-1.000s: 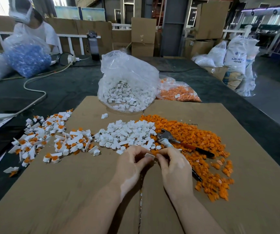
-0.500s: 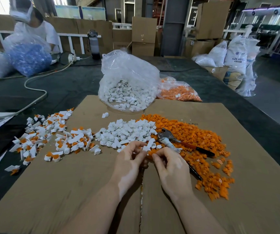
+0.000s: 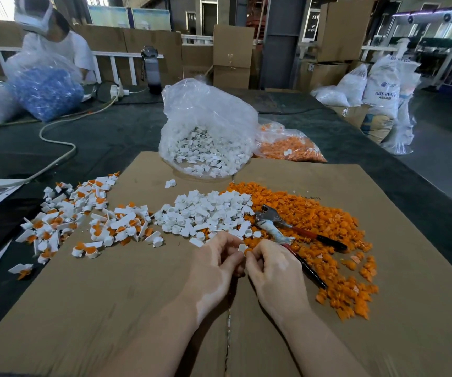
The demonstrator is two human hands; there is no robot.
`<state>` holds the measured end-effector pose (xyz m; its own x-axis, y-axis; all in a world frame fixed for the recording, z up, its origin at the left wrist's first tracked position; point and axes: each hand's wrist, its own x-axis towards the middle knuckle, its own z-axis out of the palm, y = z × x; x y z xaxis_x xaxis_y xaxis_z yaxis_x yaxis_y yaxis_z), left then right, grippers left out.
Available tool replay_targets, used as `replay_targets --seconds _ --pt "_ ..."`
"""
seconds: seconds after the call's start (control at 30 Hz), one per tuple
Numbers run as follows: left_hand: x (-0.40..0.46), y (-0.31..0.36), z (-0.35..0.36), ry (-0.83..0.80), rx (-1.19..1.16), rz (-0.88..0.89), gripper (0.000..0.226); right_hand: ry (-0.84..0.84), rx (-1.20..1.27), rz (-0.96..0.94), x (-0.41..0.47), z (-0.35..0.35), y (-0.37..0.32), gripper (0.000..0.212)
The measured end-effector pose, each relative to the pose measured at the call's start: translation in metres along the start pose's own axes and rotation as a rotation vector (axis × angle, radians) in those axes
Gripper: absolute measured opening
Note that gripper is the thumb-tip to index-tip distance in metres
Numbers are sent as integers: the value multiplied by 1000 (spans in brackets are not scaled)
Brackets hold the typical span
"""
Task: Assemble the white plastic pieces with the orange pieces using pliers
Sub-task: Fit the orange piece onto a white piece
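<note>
My left hand and my right hand meet over the cardboard sheet. Together their fingertips pinch a small white plastic piece with an orange piece against it. Just beyond them lies a heap of loose white pieces, and to its right a wide spread of orange pieces. The pliers, red-and-black handled, lie on the orange pieces right of my right hand, untouched. Finished white-and-orange pieces are scattered at the left.
A clear bag of white pieces and a bag of orange pieces stand at the cardboard's far edge. A cable crosses the dark table at left. A person with a bag of blue parts sits at the far left.
Both hands have stayed together at the near edge of the white heap; an orange piece now shows against the white piece between the fingertips.
</note>
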<state>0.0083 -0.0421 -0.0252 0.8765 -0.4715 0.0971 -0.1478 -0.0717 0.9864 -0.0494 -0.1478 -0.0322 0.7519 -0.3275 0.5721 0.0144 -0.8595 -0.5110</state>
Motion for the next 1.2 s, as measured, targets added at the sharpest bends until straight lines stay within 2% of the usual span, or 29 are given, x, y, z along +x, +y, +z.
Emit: replay_targets --seconds 0.1,0.27,0.5,1.2 --pt "2 0 -1 28 -62 -32 13 -16 24 -15 0 -1 0 21" --pt "4 0 -5 60 -184 -60 19 -8 187 68 0 -5 1 9" --pt "3 -1 -6 20 -232 -45 22 -26 184 -27 2 -8 -2 27" --pt "3 0 -4 26 -261 -86 14 -49 197 -20 3 -8 -3 19"
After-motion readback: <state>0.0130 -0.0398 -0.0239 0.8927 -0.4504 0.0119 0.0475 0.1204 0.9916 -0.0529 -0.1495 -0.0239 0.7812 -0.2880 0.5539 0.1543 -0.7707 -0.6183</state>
